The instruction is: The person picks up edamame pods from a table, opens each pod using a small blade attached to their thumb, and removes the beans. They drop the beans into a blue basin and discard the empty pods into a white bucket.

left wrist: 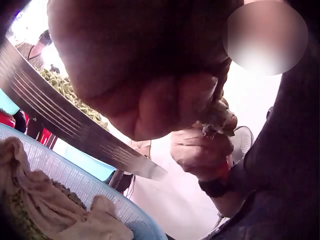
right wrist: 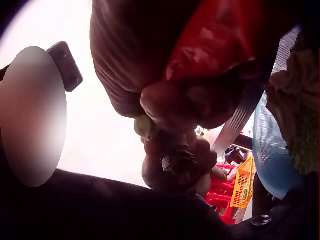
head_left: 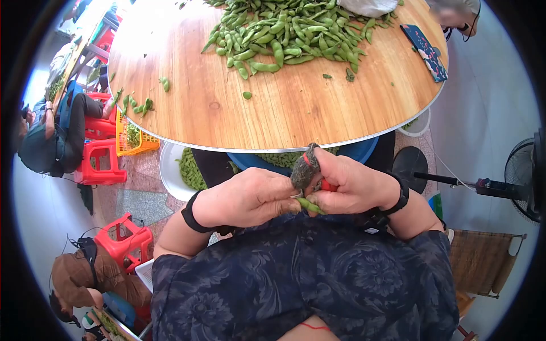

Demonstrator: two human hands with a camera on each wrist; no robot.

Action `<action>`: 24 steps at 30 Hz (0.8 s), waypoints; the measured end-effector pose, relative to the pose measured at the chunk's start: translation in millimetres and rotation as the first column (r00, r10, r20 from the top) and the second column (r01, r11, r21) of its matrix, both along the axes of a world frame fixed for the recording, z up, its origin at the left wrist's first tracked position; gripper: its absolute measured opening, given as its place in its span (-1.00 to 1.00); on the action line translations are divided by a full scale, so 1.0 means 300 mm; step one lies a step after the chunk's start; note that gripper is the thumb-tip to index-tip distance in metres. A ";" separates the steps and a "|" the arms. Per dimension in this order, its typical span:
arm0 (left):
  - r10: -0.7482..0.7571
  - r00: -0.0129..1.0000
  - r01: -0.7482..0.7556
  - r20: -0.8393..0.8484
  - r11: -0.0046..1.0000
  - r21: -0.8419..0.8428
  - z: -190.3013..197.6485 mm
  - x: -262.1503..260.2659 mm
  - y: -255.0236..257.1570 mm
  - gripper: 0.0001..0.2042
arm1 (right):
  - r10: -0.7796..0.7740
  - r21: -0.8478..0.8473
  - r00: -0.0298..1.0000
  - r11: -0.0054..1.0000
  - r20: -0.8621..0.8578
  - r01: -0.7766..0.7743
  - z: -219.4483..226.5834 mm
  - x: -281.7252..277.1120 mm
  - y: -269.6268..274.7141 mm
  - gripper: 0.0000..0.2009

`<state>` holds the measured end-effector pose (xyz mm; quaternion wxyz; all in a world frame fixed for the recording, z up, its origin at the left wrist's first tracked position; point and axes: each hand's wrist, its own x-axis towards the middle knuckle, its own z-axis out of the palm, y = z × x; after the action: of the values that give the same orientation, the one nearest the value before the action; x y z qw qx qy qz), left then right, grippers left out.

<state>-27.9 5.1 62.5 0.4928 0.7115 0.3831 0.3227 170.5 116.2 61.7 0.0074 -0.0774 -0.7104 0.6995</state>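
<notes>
Over the person's lap, just off the table's near edge, both hands meet at a green soybean pod [head_left: 310,206]. My left hand [head_left: 247,196] pinches the pod's left end between thumb and fingers. Thumb and fingertips of my right hand [head_left: 355,182] grip its other end. Between the hands sits a ragged dark grey wrapping [head_left: 305,172] with a red band, seemingly round a finger. Something red and glossy [right wrist: 215,42] lies in the right hand in the right wrist view, partly hidden by the fingers. There the pod [right wrist: 145,127] pokes out below the right fingers.
Heaped soybean pods [head_left: 284,28] cover the far part of the round wooden table [head_left: 256,113]. A patterned blue case [head_left: 424,51] lies at its right edge. Below are a blue basket [left wrist: 90,182] with cloth inside and a white basin [head_left: 170,170] of pods. A fan [head_left: 520,179] stands right.
</notes>
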 end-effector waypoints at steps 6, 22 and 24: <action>0.099 0.981 -0.068 -0.169 0.981 0.181 -0.014 0.013 -0.015 -0.86 | 0.005 -0.272 0.990 0.962 0.140 0.033 0.004 -0.019 0.012 -0.79; 0.275 0.899 -0.157 0.341 0.929 -0.335 -0.059 0.061 0.006 -0.79 | 0.011 0.670 0.982 0.733 -0.187 0.119 0.080 0.008 0.000 -0.70; 0.249 0.920 -0.176 0.302 0.952 -0.249 -0.068 0.065 0.012 -0.81 | -0.137 0.504 0.978 0.841 -0.155 0.197 0.064 0.010 0.002 -0.71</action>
<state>-8.4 8.6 42.1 0.5862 0.5435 0.4034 0.4453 173.5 117.0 80.8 0.1290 -0.0944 -0.8609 0.4830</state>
